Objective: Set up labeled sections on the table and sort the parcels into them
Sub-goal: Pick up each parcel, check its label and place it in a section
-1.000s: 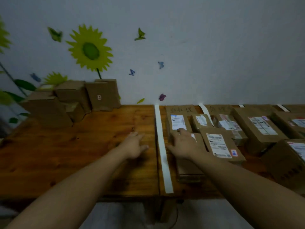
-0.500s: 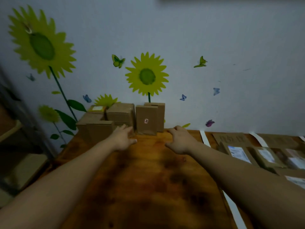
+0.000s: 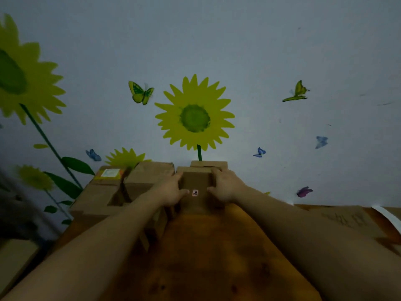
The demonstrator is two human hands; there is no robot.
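As left hand [image 3: 171, 193] and right hand [image 3: 226, 187] clamp curled fingers round the table's [image 3: 206, 246] far-edge parcel [image 3: 196, 181], dragging could topple neighbouring boxes [image 3: 149, 177].

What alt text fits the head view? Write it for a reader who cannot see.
A left hand and a right hand grip the sides of an upright box on a wooden table by a wall with sunflower stickers. More boxes stand to its left.

hands [image 3: 171, 192] 2; parcels [image 3: 196, 181] at least 5; sunflowers [image 3: 195, 118] 4; butterflies [image 3: 141, 95] 6; table [image 3: 217, 257] 1
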